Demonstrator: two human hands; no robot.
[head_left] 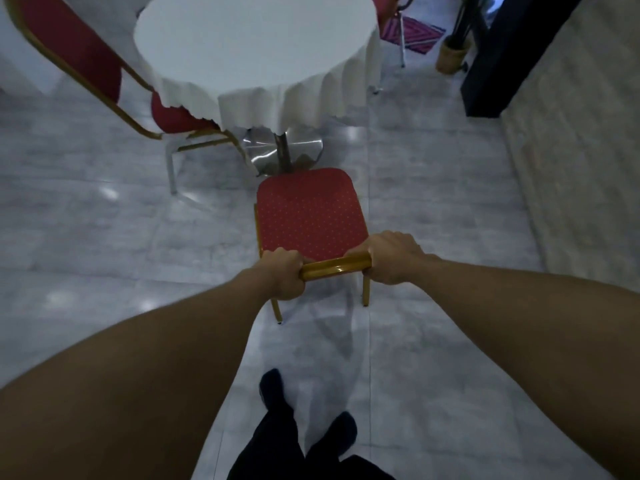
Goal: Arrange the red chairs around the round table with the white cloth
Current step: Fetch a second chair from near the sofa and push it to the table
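A red chair (308, 213) with a dotted seat and gold frame stands in front of me, its seat front near the metal foot of the round table (252, 39) with the white cloth. My left hand (282, 273) and my right hand (391, 258) both grip the gold top bar of its backrest. A second red chair (72, 53) stands at the table's left, its seat partly under the cloth. Part of a third red chair (388, 12) shows behind the table at the top right.
The floor is pale glossy tile. A dark panel (502, 64) and a textured wall (571, 168) run along the right. A woven basket (450, 57) and a pink patterned rug (412, 32) lie at the top right. My dark-clothed legs (277, 410) show below.
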